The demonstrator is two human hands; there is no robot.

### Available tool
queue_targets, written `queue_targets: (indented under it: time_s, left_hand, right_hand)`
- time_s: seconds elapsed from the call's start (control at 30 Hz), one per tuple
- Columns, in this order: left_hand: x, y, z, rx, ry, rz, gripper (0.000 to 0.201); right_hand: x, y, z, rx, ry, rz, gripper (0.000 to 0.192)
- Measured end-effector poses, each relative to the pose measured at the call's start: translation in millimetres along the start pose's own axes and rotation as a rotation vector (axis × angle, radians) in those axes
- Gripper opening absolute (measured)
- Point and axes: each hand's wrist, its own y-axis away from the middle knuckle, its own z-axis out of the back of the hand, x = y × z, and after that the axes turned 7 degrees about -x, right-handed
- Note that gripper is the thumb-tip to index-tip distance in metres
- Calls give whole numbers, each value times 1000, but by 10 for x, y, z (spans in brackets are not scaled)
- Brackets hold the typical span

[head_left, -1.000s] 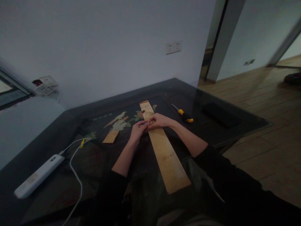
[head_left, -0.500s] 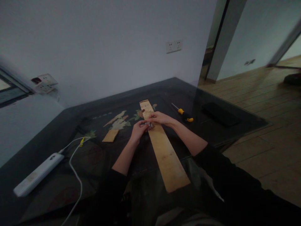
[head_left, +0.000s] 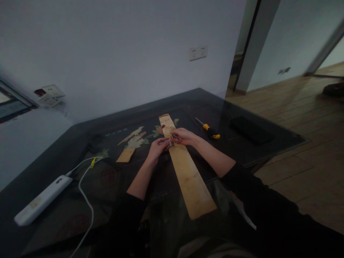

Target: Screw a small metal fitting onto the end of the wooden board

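A long pale wooden plank [head_left: 188, 175] lies lengthwise on the dark glass-topped table [head_left: 80, 200], running away from me. Both hands meet over its far half. My left hand [head_left: 157, 147] and my right hand [head_left: 182, 136] pinch small shiny metal pieces [head_left: 169, 142] between their fingertips, just above the plank. The pieces are too small and dim to name. A small wooden block [head_left: 125, 155] lies on the table to the left of my left hand.
A yellow-and-black screwdriver [head_left: 209, 130] lies right of my hands, with a flat black object [head_left: 251, 130] beyond it near the table's right edge. A white power strip [head_left: 43, 200] and its cable [head_left: 87, 200] lie at the left. Wall sockets [head_left: 198, 53] sit behind; wooden floor at right.
My hands stay together over the plank; the fingers have shifted slightly and the metal pieces show a little more between them. The view has barely drifted.
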Motion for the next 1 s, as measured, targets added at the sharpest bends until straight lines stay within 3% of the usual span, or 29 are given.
queue_targets:
  time_s: [0.13,0.27,0.37,0.47,0.7,0.87,1.0]
  left_hand:
    - [-65,-13,6,-5,155,-16,41]
    - [-152,28,-16,67,237,11,34]
    - [-189,95,-46,182,181,65,33]
    - [-194,154,-76,268,74,111,36]
    - [-140,148,-89,265,-94,77,36]
    - [-103,129,-72,262,-93,81,37]
    - [-92,123,-60,268,-73,74,40]
  right_hand:
    - [10,4,10,-25,-62,9,24]
    - [36,0,51,-50,-95,20,16]
    - [48,-4,94,-83,-91,42,14]
    - [45,-8,124,-99,-42,108,24]
    - [46,20,118,-66,105,191,40]
    - [63,52,153,62,273,155,35]
    - [84,60,200,201,432,253,21]
